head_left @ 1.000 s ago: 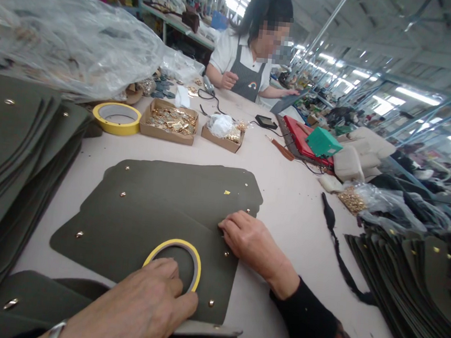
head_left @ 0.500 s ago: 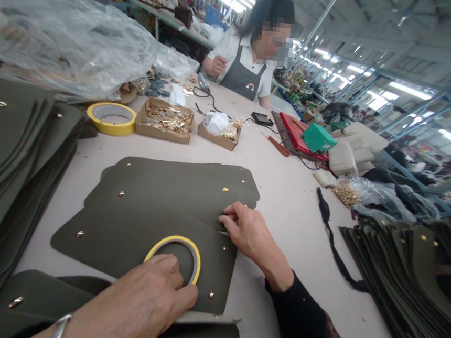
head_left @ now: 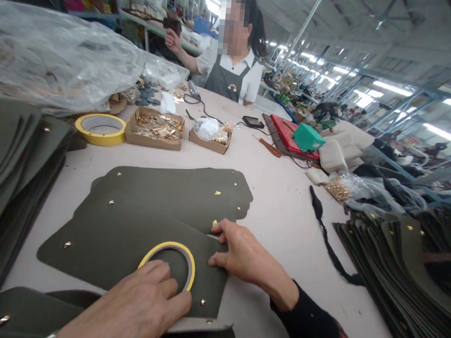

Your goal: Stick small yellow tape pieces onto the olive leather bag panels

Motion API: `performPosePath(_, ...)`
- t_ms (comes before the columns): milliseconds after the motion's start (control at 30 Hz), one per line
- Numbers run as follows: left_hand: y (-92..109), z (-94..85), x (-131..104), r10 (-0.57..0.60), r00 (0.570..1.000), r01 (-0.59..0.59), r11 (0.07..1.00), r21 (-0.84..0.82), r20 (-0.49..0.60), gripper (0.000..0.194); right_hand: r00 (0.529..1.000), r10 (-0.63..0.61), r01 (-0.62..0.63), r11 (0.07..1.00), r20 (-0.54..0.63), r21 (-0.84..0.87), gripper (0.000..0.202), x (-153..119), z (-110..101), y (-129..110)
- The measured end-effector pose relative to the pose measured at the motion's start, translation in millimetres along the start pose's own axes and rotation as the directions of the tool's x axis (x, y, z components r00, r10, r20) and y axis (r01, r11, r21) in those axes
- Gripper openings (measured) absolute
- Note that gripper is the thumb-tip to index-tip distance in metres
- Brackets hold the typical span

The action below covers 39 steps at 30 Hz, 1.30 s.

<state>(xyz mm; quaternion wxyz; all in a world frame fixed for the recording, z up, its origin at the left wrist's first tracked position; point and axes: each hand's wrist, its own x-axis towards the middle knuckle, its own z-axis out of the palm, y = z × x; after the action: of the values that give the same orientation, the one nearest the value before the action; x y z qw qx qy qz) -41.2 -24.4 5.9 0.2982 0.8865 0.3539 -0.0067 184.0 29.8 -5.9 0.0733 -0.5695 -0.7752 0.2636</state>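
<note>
My left hand (head_left: 135, 303) is closed around the lower rim of a narrow yellow tape roll (head_left: 192, 271), resting over dark olive panels. Under that hand a pale grey edge (head_left: 200, 324) sticks out; its kind is unclear. My right hand (head_left: 242, 249) lies at the right edge of the top olive panel (head_left: 123, 249), thumb and index finger apart, the thumb on this panel. Beside the index fingertip is a small yellow tape piece (head_left: 215, 223). Another tape piece (head_left: 217, 193) sits on the panel behind (head_left: 169, 182). Gold studs dot the panels, which overlap in a fan.
Stacks of olive panels flank me, left (head_left: 3, 181) and right (head_left: 390, 267). Farther back are a wide yellow tape roll (head_left: 102, 136), a box of gold metal parts (head_left: 155, 139) and a smaller box (head_left: 212, 142). A co-worker (head_left: 233, 75) is across the table (head_left: 284, 221).
My right thumb and index finger have spread from a pinch, and a yellow tape piece now shows by the index fingertip. The co-worker has turned and raised a hand. The view has shifted slightly.
</note>
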Motion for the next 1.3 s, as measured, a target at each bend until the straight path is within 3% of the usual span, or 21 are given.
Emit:
performPosePath(133,-3.8,5.1,-1.9,0.004,0.996,-0.003,1.0,0.007,-0.093,0.029,0.984,-0.131,0.135,0.991,-0.125,0.025,0.04,14.9,-8.8,4.2)
performPosePath(233,-8.0,3.9,-1.1,0.008,0.981,-0.004,1.0,0.018,-0.196,0.031,0.945,-0.23,0.229,0.973,-0.234,-0.03,0.031,36.3,-16.5,13.4)
performPosePath(300,-11.0,-0.1,1.0,0.013,0.948,-0.003,0.999,0.032,-0.318,0.03,0.909,-0.281,0.28,0.959,-0.308,-0.05,0.029,46.8,-17.2,19.0)
performPosePath(367,-12.8,-6.5,3.3,0.044,0.888,-0.028,0.999,0.043,-0.457,0.027,0.871,-0.288,0.296,0.954,-0.398,-0.043,0.026,48.6,-14.7,20.5)
performPosePath(467,-10.7,-17.9,6.2,0.059,0.823,-0.085,0.996,-0.02,-0.565,0.024,0.846,-0.201,0.278,0.957,-0.494,0.087,0.015,34.0,-10.5,12.7)
performPosePath(600,-0.6,-28.4,14.0,-0.076,0.837,-0.046,0.977,-0.208,-0.542,0.023,0.928,-0.13,0.276,0.869,-0.349,0.411,0.015,2.5,-11.4,-5.2)
performPosePath(667,3.8,-30.1,20.5,-0.103,0.834,-0.031,0.972,-0.232,-0.542,0.028,0.932,-0.164,0.31,0.822,-0.322,0.478,0.018,-8.6,-12.2,-10.9)
performPosePath(833,7.5,-28.7,35.3,-0.08,0.836,0.002,0.99,-0.142,-0.543,0.052,0.871,-0.239,0.422,0.812,-0.43,0.403,0.021,-16.7,-10.5,-11.6)
performPosePath(1167,2.6,-16.9,45.1,0.029,0.801,0.064,0.989,0.134,-0.598,0.038,0.773,-0.369,0.502,0.853,-0.517,0.142,0.015,-12.7,-2.2,-8.2)
performPosePath(1300,2.9,-15.1,46.8,0.076,0.792,0.115,0.956,0.269,-0.606,0.03,0.71,-0.42,0.503,0.864,-0.565,-0.01,0.017,-10.3,4.9,-8.1)
